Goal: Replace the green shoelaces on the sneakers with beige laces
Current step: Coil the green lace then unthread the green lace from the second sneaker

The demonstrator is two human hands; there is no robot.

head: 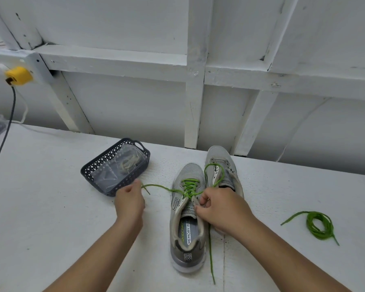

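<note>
Observing hands: we see both forearms reach in from the near edge of the white table (51, 186), bare, palms turned down.
Left hand (129, 200): fingers curled, pinching one end of the green lace (156, 187); it sits left of the laced sneaker, just in front of the basket's near corner.
Right hand (219, 207): fingers curled at the tongue of the laced sneaker (188, 218), gripping the lace near the top eyelets; we cannot tell exactly which strand it pinches.
Green lace, path: it runs taut from the left hand to the sneaker's eyelets, stays criss-crossed over the lower eyelets, loops up over the second sneaker, and its other end trails past the heel toward the near edge.
Laced sneaker: grey, toe toward the far edge, heel toward us, between the two hands.
Second sneaker (221, 165): grey, just right of and behind the first, touching it; its eyelets show no lace of their own.
Removed lace (318, 224): green, loosely coiled, well apart from the hands, toward the right edge.
Basket (105, 165): dark, perforated, near the far edge left of the sneakers.
Beige laces (129, 163): bundled in a clear bag inside the basket.
Wall side: yellow plug (19, 75) with dark cable (4, 133) at far left.
</note>
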